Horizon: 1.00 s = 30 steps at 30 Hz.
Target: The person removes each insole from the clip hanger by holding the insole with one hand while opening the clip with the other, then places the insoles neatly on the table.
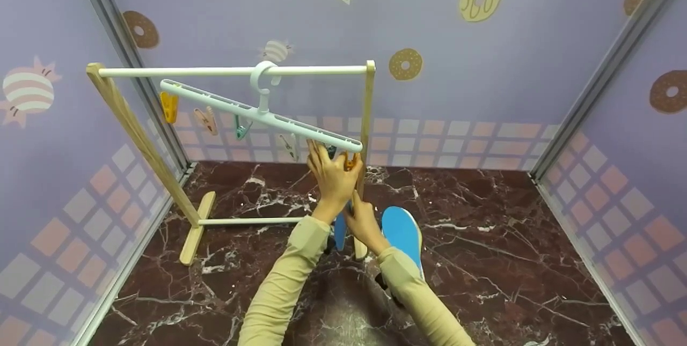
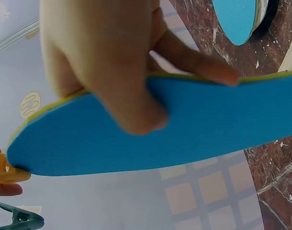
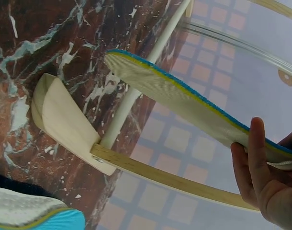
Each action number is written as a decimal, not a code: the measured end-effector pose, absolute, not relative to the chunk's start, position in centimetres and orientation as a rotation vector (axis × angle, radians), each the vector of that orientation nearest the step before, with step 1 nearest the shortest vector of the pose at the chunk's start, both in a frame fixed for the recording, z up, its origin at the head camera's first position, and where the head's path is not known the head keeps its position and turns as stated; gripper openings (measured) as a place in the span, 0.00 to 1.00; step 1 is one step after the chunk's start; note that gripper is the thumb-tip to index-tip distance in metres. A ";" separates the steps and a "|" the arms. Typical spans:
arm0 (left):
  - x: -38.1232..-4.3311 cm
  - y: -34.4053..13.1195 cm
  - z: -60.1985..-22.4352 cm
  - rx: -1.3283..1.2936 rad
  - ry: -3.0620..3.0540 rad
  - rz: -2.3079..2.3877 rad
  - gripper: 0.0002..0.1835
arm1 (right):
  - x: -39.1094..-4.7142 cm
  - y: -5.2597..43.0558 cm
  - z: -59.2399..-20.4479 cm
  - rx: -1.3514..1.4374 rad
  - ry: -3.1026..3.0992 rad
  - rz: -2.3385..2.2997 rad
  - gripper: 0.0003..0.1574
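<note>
My left hand (image 1: 335,177) pinches an orange clothespin (image 2: 12,172) below the low right end of a white clip hanger (image 1: 263,115). The blue insole (image 2: 117,134) hangs lengthwise underneath, its upper end meeting the clothespin's jaws. My right hand (image 1: 365,222) grips that insole, thumb on the blue face and fingers on the pale underside (image 3: 184,100). Whether the clothespin bites the insole firmly, I cannot tell. The hanger tilts down to the right, hooked over the rack's top bar (image 1: 177,72). A dark green clothespin (image 2: 24,220) is beside my left fingers.
Another blue insole (image 1: 401,236) lies on the dark marbled floor (image 1: 483,271) to the right of the wooden rack (image 1: 145,142). Yellow (image 1: 169,106), pink (image 1: 206,120), teal (image 1: 241,129) and pale (image 1: 288,146) clothespins dangle from the hanger. Patterned walls (image 1: 429,99) enclose the space.
</note>
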<state>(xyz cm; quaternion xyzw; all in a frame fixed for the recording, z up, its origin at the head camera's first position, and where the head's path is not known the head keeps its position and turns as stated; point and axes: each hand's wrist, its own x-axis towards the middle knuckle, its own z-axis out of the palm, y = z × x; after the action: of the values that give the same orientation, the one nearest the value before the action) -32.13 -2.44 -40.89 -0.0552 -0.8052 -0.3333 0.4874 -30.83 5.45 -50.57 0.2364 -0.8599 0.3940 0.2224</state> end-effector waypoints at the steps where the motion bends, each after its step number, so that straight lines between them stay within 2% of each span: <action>1: -32.1 -2.4 -40.9 -0.135 -1.960 -0.816 0.12 | -30.8 5.5 -50.7 0.655 -2.379 1.082 0.24; 12: -32.0 -2.4 -40.7 -0.131 -1.988 -0.812 0.12 | -30.7 6.2 -50.9 0.633 -2.391 1.131 0.29; 21: -32.0 -2.3 -40.6 -0.129 -1.984 -0.805 0.12 | -30.5 7.2 -51.0 0.597 -2.362 1.195 0.17; 30: -31.9 -2.1 -40.8 -0.129 -1.978 -0.783 0.18 | -30.3 7.9 -50.7 0.571 -2.333 1.130 0.20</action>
<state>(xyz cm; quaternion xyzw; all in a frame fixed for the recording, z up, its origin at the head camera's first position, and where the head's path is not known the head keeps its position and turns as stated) -31.90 -2.12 -40.76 -0.0531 -0.8121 -0.3215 0.4840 -30.31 7.89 -50.65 0.2088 -0.8530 0.4131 0.2411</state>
